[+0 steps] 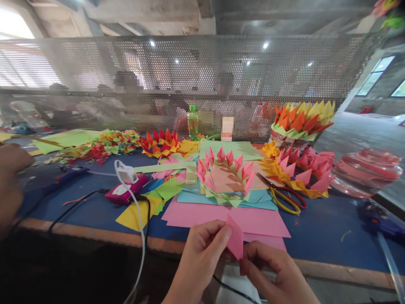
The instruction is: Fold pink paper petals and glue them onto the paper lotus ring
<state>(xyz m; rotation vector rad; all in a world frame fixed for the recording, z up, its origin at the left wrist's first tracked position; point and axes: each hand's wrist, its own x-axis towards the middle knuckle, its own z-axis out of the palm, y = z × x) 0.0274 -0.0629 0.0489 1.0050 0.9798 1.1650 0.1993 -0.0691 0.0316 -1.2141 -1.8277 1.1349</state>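
A small folded piece of pink paper [235,238] is held up between both hands at the table's front edge. My left hand [207,249] pinches its upper left side between thumb and fingers. At its lower right corner, the fingertips of my right hand [268,268] are closed on it. Just beyond lie pink paper sheets [221,217] with blue sheets [259,202] over them. On that stack rests a ring of pink folded paper points [248,171] with a pale green folded base [232,197].
Scissors [289,200] lie right of the stack. A magenta power adapter [126,190] with cables stands left, near paper scraps [104,145]. Glue guns [382,217] [63,179] lie at both sides. Another person's hand [12,181] shows at far left. A perforated metal screen [190,80] stands behind.
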